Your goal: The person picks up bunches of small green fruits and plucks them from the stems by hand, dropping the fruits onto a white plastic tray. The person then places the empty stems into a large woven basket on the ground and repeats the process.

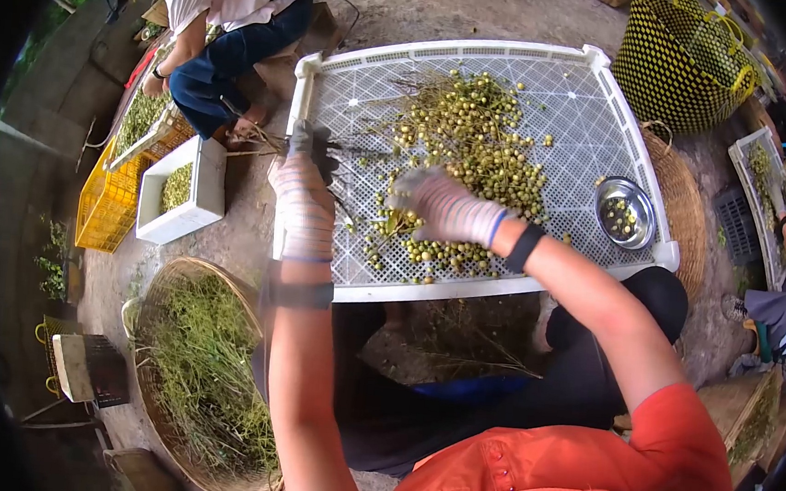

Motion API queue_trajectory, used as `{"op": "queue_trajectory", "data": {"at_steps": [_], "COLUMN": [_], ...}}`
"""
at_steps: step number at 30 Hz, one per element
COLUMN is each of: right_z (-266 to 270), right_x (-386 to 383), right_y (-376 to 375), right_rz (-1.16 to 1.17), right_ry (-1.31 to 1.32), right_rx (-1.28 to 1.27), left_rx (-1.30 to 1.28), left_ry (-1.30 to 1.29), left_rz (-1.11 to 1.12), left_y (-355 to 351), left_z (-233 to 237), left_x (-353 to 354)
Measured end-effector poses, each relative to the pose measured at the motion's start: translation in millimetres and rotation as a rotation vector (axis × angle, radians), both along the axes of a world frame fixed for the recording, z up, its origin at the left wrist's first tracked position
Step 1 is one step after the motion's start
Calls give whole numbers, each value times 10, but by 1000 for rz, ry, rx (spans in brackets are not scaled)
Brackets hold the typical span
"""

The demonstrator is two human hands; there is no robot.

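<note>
My left hand (305, 188), in a striped knit glove with grey fingers, is closed around a bunch of thin dry stems (267, 139). Their ends stick out on both sides of the fist, over the left rim of a white mesh tray (341, 84). My right hand (447, 205), gloved the same way, is over the heap of small round yellow-green fruits (518, 177) on that tray. Motion blurs its fingers, so whether they grip anything does not show. Twigs (414, 95) lie among the fruits at the heap's far left side.
A metal bowl (624, 213) with some fruits stands at the tray's right end. A wicker basket of green stems (199, 360) is at lower left. Beyond it are a white box (184, 206), a yellow crate (101, 204) and a seated person (223, 1). A black-yellow woven bag (680, 60) stands top right.
</note>
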State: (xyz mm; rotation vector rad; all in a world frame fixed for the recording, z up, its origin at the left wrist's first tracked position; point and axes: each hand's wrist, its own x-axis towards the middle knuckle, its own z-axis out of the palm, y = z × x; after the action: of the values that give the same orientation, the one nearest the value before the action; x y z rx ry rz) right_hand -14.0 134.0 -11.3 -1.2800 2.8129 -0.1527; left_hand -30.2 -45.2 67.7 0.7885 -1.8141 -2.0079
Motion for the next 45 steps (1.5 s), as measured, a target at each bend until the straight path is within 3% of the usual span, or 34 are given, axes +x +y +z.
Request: {"op": "queue_trajectory", "data": {"at_steps": [2,4,6,7,8,10,11,12,15,16,18,20,23,24,26,27,30,31,32,33,34,35,36,37,38,39,41,45], "right_z": [-270,-232,-145,-217,-264,168,245,346,587,712,630,357,160,328,89,282,99,-7,63,58,80,-425,-13,310,101,-69,137,-45], "right_x": [16,-83,-293,-365,-526,-680,-744,-751,-649,-595,-520,-616,-610,-484,-493,-374,-367,-402,-337,-266,-234,-478,-236,-84,-219,-260,-206,-248], "right_y": [-124,-110,-53,86,199,287,325,342,379,378,328,345,407,461,576,575,544,517,507,515,439,365,403,372,337,320,315,357], "right_rz": [-15,-55,-249,-241,-243,-396,-347,-294,-188,-188,76,-7,-255,-342,-330,-406,-341,-333,-200,-145,-169,-139,-292,-424,-264,-206,-265,-247], "right_ry": [30,39,-209,-68,-117,-442,-567,-691,-550,-615,-605,-521,-690,-622,-558,-526,-194,-193,-29,122,98,126,-314,-354,13,174,110,268], "right_rx": [124,143,0,-320,-601,-690,-841,-990,-880,-715,-846,-759,-547,-385,-469,-379,-339,-339,-265,-360,-417,-576,-678,-649,-255,-275,-370,-439], "left_rx": [127,72,-83,-191,-185,67,65,50,47,45,81,191,188,108,96,63,74,-68,-195,-74,-45,-101,-240,-13,212,273,338,449], "left_ry": [216,261,219,89,84,260,243,331,295,287,359,269,329,355,334,276,235,420,322,461,146,228,349,318,265,252,281,287], "left_rz": [7,2,-16,-48,-42,-159,-154,-287,-570,-629,-699,-566,-422,-405,-345,-323,-252,-286,-435,-480,-580,-629,-665,-617,-565,-512,-413,-346], "left_y": [70,35,-3,-96,-121,40,170,233,422,489,593,649,520,432,290,268,369,291,406,632,664,697,760,807,845,823,778,710], "left_z": [75,137,178,128,26,87,180,156,72,62,12,16,56,127,182,180,129,-262,-76,27,-46,-369,-522,-555,-591,-686,-813,-544], "left_x": [35,42,83,28,11,111,198,154,210,218,192,181,87,95,45,29,116,-76,205,328,330,224,192,211,242,205,97,74]}}
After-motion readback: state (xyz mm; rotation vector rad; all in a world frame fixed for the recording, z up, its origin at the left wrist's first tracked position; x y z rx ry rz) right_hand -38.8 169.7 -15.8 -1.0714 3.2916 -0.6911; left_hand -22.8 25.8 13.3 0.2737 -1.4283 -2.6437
